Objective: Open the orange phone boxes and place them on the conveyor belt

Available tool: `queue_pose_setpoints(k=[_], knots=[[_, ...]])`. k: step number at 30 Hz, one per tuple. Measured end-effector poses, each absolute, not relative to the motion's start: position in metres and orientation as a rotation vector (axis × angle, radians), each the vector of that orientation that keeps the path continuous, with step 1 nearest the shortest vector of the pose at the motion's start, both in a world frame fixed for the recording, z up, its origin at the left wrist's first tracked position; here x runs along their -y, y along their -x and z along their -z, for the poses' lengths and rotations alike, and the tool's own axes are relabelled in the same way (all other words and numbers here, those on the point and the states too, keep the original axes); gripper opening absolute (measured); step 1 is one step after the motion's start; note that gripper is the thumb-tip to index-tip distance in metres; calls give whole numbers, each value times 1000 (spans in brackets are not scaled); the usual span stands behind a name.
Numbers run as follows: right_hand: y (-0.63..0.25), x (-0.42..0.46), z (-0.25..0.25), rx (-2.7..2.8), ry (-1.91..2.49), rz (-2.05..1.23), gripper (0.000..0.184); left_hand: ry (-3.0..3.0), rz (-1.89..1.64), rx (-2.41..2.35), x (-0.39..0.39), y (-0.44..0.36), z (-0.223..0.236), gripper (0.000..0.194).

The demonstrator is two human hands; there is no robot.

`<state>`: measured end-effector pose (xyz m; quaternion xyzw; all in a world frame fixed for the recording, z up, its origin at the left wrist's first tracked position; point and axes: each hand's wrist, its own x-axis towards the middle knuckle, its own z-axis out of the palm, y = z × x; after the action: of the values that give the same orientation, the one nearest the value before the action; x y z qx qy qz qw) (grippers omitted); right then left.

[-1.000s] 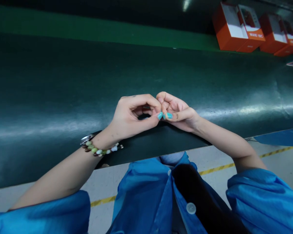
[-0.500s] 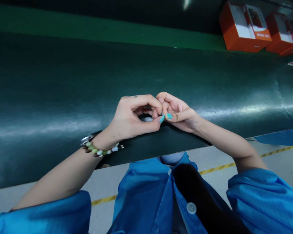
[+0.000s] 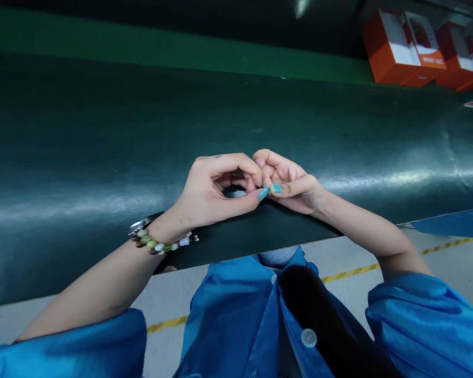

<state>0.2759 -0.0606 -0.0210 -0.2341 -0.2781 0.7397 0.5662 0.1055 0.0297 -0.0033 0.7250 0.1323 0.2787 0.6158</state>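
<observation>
My left hand [image 3: 216, 186] and my right hand [image 3: 290, 184] meet fingertip to fingertip above the front part of the dark green table mat [image 3: 102, 131]. Thumb and forefinger of the left are pinched together, pointing right. The right thumb presses on its curled forefinger, right beside the left thumb. Whatever lies between the fingertips is too small or hidden to make out. Through the loop of the left fingers a small pale patch [image 3: 238, 193] shows; what it is I cannot tell. A beaded bracelet [image 3: 153, 243] and a watch [image 3: 140, 224] are on the left wrist.
Several orange and white boxes [image 3: 394, 73] stand at the back right on the green strip. Something blue [image 3: 457, 220] lies at the right edge. Below the table's front edge is a pale floor with a yellow striped line [image 3: 350, 273].
Both pinched thumbs have shifted very slightly to the right, staying together. The boxes appear a little farther right and lower in the picture. Otherwise the hands keep their pose.
</observation>
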Motion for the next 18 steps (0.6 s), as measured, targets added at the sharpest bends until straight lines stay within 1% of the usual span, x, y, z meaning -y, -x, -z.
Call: queue_pose_setpoints(k=[7, 13, 18], knots=[[-275, 60, 20, 628, 602, -1738, 47, -1678, -639, -310, -30, -105, 6, 18], [-274, 60, 23, 671, 591, -1718, 45, -1738, -679, -330, -28, -107, 7, 12], [-274, 61, 22, 646, 569, -1734, 46, -1687, -686, -299, -29, -108, 4, 14]])
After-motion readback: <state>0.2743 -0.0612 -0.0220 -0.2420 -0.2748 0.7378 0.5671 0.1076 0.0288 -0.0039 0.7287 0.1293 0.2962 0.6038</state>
